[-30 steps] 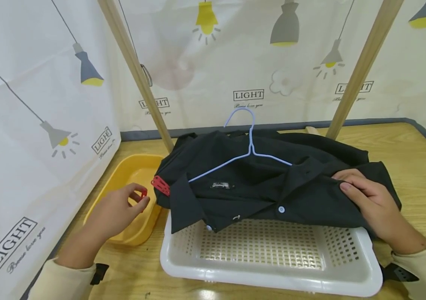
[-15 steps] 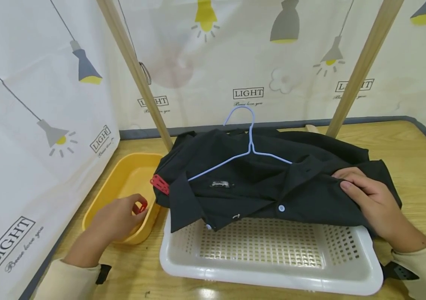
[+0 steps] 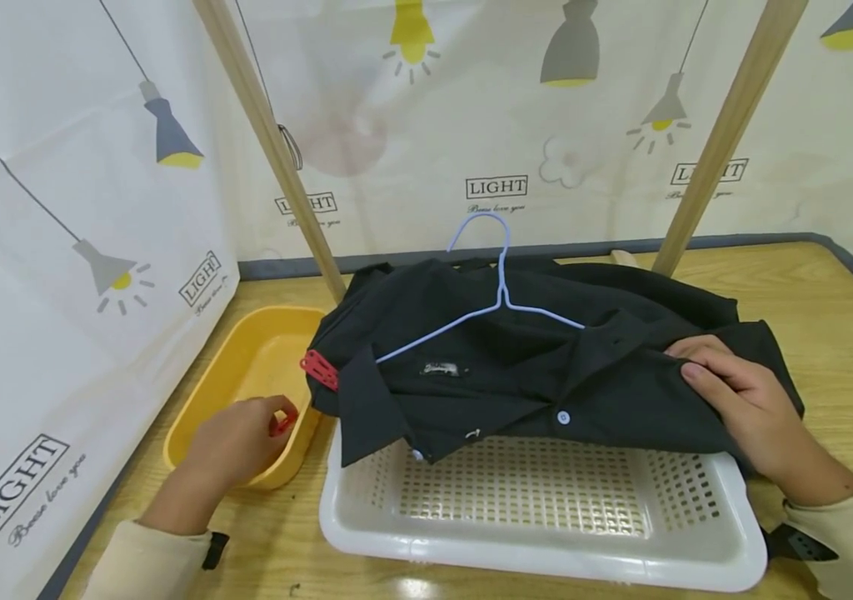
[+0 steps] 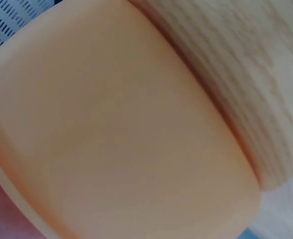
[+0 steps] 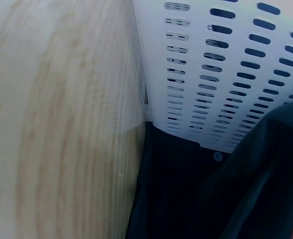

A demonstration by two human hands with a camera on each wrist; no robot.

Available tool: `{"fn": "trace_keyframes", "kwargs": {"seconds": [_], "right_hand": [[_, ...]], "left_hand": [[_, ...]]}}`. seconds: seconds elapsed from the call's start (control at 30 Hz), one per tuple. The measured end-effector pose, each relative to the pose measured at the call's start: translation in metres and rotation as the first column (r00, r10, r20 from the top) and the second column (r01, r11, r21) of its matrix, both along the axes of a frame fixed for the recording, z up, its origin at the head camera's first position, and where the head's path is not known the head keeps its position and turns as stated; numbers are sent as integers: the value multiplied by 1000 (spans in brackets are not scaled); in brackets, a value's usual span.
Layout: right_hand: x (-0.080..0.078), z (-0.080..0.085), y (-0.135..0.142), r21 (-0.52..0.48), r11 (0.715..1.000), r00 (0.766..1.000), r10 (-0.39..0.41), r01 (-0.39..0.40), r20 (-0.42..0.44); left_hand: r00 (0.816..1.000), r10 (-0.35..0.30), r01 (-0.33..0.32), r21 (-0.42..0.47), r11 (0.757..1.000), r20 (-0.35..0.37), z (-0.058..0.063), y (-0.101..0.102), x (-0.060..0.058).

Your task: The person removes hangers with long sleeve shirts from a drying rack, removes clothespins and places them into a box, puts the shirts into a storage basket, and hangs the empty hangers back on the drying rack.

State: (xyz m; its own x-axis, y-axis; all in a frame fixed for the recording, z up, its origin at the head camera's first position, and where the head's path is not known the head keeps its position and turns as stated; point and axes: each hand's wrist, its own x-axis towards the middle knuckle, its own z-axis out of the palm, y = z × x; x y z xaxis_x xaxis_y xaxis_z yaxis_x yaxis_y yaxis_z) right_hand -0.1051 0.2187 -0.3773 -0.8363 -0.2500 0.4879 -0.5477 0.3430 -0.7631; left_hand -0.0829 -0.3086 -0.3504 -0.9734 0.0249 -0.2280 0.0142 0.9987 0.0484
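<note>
Across the wood-grained table (image 3: pixel 839 333), a creased black shirt (image 3: pixel 516 350) of soft cloth spreads from near the back edge over the rear rim of a rigid white basket (image 3: pixel 546 562) (its walls pierced with slots). Near the table's left edge sits a smooth, round-cornered yellow tray (image 3: pixel 261 358). A thin, pale-blue hanger (image 3: pixel 502 293) pokes from the shirt's collar; a red clip (image 3: pixel 319 370) sits at the shirt's left edge. Over the tray's front end, the left hand (image 3: pixel 235 442) pinches a second red clip (image 3: pixel 283 425), fingers curled; the right hand (image 3: pixel 745 400) grips the shirt, thumb on top. Both slant inward.
</note>
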Motion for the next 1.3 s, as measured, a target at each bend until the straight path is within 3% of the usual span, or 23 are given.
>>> {"fn": "trace_keyframes", "kwargs": {"seconds": [0.4, 0.47, 0.57, 0.67, 0.8, 0.87, 0.93, 1.03, 1.3], "right_hand": [[1, -2, 2, 7, 1000, 999, -23, 23, 42], [2, -2, 1, 3, 1000, 998, -24, 24, 60], [1, -1, 1, 0, 1000, 997, -22, 22, 68], [1, -1, 1, 3, 1000, 997, -25, 24, 67], [2, -1, 1, 1, 1000, 998, -19, 19, 54], [2, -1, 1, -4, 1000, 999, -12, 12, 35], [1, -1, 1, -10, 1000, 1000, -6, 7, 22], [0, -1, 1, -23, 1000, 1000, 0, 1, 27], [0, -2, 1, -16, 1000, 999, -6, 6, 51]], "left_hand": [[1000, 16, -17, 5, 1000, 21, 2, 3, 0], [1000, 27, -27, 31, 999, 3, 6, 4, 1], [994, 46, -38, 86, 996, -96, 16, 8, 5], [960, 61, -24, 135, 991, -274, 29, 17, 8], [869, 65, 40, 200, 979, -491, 43, 35, 14], [830, 49, 91, 222, 971, -556, 49, 46, 16], [807, 25, 145, 239, 960, -590, 53, 56, 17], [795, -9, 197, 244, 950, -607, 57, 68, 18], [819, 24, 171, 283, 944, -573, 57, 75, 18]]}}
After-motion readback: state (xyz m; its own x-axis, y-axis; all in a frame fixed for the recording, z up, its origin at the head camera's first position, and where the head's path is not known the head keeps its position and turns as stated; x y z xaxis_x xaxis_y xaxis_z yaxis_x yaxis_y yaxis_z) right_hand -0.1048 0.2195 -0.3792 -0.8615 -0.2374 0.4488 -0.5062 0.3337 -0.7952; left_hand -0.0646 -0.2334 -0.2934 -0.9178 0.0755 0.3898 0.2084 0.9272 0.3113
